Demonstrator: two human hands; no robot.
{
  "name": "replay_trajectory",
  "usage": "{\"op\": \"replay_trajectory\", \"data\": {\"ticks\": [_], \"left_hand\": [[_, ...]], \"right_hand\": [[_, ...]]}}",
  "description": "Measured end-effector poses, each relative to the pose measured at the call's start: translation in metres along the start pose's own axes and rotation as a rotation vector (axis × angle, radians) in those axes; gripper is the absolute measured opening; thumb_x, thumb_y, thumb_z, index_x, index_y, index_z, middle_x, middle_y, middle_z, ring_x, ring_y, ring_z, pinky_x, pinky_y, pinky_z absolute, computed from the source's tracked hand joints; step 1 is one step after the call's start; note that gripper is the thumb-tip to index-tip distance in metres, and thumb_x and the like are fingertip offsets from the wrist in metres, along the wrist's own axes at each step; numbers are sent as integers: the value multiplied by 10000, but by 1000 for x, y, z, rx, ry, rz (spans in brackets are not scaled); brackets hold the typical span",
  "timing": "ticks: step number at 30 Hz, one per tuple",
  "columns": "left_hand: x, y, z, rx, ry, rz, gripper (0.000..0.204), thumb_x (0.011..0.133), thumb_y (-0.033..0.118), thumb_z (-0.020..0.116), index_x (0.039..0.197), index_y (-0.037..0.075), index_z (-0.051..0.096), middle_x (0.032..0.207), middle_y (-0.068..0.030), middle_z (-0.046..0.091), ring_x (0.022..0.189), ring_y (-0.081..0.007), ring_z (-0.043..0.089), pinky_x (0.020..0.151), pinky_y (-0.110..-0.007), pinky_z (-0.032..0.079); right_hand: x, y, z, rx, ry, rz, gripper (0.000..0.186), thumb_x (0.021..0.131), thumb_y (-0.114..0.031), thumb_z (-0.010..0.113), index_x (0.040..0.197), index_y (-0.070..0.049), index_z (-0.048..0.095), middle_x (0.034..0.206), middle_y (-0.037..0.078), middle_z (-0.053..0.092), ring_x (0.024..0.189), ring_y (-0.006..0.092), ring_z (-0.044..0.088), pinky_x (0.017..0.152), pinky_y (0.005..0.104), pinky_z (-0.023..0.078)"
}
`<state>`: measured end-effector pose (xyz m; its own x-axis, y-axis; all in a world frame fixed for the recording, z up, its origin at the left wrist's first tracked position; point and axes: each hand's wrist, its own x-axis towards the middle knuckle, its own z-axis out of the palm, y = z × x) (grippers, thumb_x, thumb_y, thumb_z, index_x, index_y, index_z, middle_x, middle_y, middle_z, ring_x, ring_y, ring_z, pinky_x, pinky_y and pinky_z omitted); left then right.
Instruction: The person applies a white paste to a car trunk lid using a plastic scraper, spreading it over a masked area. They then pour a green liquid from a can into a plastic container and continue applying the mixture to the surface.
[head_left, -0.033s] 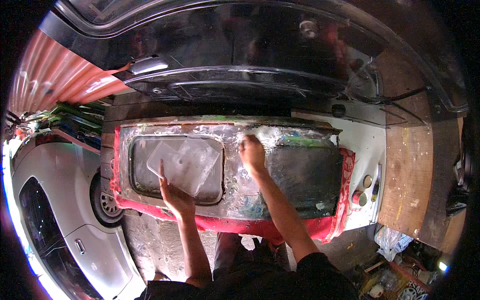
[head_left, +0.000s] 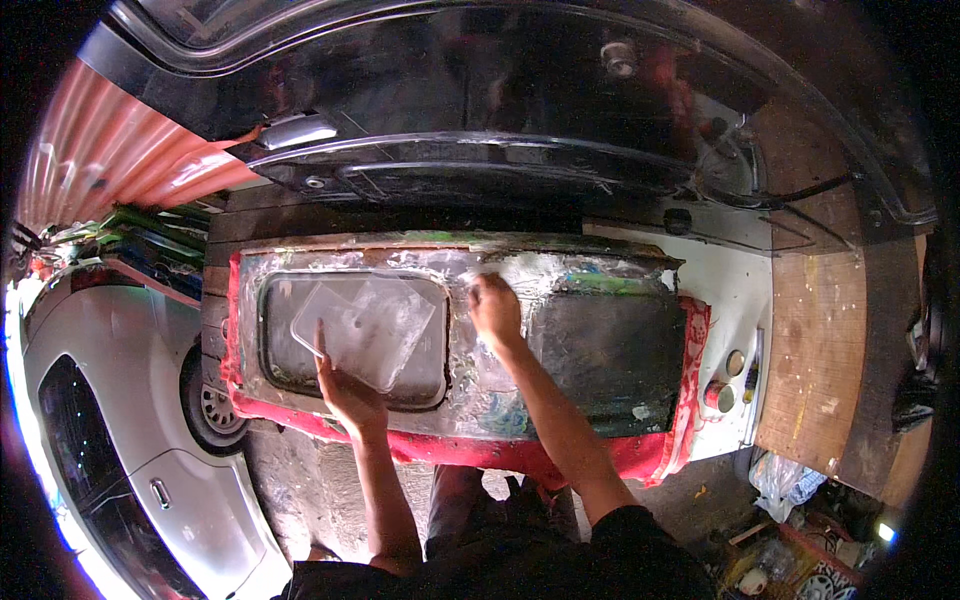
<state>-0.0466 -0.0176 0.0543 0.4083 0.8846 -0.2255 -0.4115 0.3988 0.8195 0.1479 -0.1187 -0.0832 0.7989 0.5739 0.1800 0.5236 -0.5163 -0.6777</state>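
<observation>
My left hand (head_left: 350, 398) holds a clear, rounded-corner plastic sheet (head_left: 365, 325) with whitish smears on it. The index finger stretches along its near-left edge, and the sheet hangs over the window opening of a worn metal panel (head_left: 482, 385). My right hand (head_left: 494, 308) is closed at the panel's upper middle, just right of the opening. Whatever it grips is hidden by the fingers. White filler-like paste (head_left: 535, 268) streaks the panel beside this hand. Bare metal, green and dark patches mark the rest of the surface.
A red cloth (head_left: 520, 457) lies under the panel. Beyond it stands a large black vehicle body part (head_left: 450, 100). A silver car (head_left: 180, 500) is parked at left. Several tins, one a red can (head_left: 718, 397), stand on a white surface at right, beside a wooden board (head_left: 805, 370).
My right hand has moved a little left along the panel, uncovering more of the white paste. My left hand and the plastic sheet have shifted only slightly left.
</observation>
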Motion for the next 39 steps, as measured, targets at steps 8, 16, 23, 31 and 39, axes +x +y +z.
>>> {"op": "replay_trajectory", "data": {"ticks": [8, 16, 23, 31, 39], "left_hand": [[24, 12, -4, 15, -21, -4, 617, 1018, 342, 446, 1579, 103, 352, 1575, -156, 376, 1359, -372, 499, 1160, -483, 380], [50, 6, -1, -12, -175, -96, 614, 1022, 351, 432, 1577, 102, 351, 1517, -190, 446, 1321, -371, 535, 1136, -490, 402], [69, 32, -9, 68, -160, -38, 605, 1015, 328, 432, 1569, 95, 364, 1460, -187, 511, 1299, -365, 555, 1125, -481, 417], [92, 37, -41, 21, -229, -58, 641, 992, 342, 472, 1570, 90, 360, 1431, -191, 537, 1257, -331, 594, 1095, -452, 439], [85, 23, -43, 42, -208, -108, 622, 1020, 391, 438, 1573, 114, 371, 1404, -247, 568, 1261, -398, 590, 1118, -498, 409]], "right_hand": [[1, 19, -52, 168, 389, 109, 165, 801, 18, 742, 945, -48, 696, 861, 103, 715, 615, 187, 631, 586, 311, 497], [-26, 82, -16, -144, 419, 139, 137, 804, -94, 752, 909, -55, 673, 904, 136, 695, 916, 333, 641, 842, 467, 483], [-48, -45, 37, -132, 194, 0, 167, 794, -153, 779, 908, -111, 664, 889, 81, 698, 891, 302, 607, 765, 458, 433], [-28, -4, -27, -230, 511, 182, 86, 829, -131, 757, 889, -125, 698, 929, 73, 704, 950, 320, 613, 820, 484, 435], [-77, -16, 0, -350, 154, 9, 150, 800, -133, 764, 924, -135, 679, 948, 53, 722, 946, 305, 611, 826, 479, 440]]}}
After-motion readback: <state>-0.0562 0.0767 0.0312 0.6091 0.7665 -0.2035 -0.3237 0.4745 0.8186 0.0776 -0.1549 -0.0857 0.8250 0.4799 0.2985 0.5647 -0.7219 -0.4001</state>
